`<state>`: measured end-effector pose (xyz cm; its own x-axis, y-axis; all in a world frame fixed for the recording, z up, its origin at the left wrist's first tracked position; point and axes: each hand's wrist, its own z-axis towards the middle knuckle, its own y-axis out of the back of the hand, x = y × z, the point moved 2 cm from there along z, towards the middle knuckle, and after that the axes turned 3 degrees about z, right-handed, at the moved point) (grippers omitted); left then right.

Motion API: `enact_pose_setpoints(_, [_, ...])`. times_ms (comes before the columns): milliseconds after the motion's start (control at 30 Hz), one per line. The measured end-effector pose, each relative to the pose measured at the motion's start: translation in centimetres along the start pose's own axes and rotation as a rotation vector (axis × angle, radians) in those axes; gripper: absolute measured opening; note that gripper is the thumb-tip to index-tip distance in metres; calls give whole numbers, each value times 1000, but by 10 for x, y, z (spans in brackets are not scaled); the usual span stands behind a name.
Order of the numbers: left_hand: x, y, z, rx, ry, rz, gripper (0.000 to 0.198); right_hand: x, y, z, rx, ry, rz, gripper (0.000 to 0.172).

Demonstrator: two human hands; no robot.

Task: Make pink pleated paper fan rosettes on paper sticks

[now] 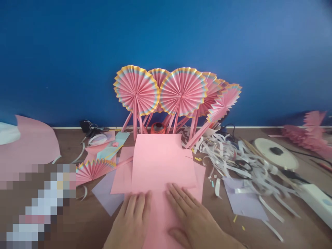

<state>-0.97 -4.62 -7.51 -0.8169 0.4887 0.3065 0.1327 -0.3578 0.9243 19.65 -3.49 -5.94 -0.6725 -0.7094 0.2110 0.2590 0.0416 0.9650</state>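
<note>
My left hand (133, 221) and my right hand (193, 218) both lie flat, fingers stretched out, on a pink paper sheet (160, 162) on the brown floor. The fingertips press along a fold line across the sheet, and the far part of the sheet stands up slightly beyond them. More pink sheets (121, 176) lie under and beside it. Neither hand holds anything.
Several pink pleated paper fans on sticks (176, 93) lean against the blue wall. A half-open fan (94, 169) lies to the left. White paper strips (233, 155) and scissors (243, 166) lie right, with a tape roll (276, 152), lilac sheets (243, 200) and a red ribbon spool (158, 128).
</note>
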Motion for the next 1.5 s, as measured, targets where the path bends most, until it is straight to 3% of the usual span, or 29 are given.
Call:
enact_pose_setpoints(167, [5, -3, -8, -87, 26, 31, 37, -13, 9, -16, -58, -46, -125, 79])
enact_pose_setpoints(367, [10, -3, -14, -68, 21, 38, 35, -32, 3, -27, -141, -118, -320, 47])
enact_pose_setpoints(500, [15, 0, -3, 47, 17, -5, 48, -34, 13, -13, -286, -223, -375, 32])
enact_pose_setpoints(667, [20, 7, 19, 192, 0, -66, 45, -15, 25, 19, -377, -161, -266, 25])
enact_pose_setpoints(867, [21, 10, 33, 306, -73, -184, 25, -15, -2, 30, -211, 96, -201, 18])
enact_pose_setpoints(1000, [24, 11, 41, 337, -102, -218, 19, -18, -6, 33, -167, 120, -231, 20])
enact_pose_setpoints(1300, [23, 5, 47, 214, -205, -275, 12, -23, 0, 42, -133, 178, -235, 22])
enact_pose_setpoints(1500, [24, 2, 44, 269, -170, -326, 15, -24, -4, 43, -170, 66, -123, 15])
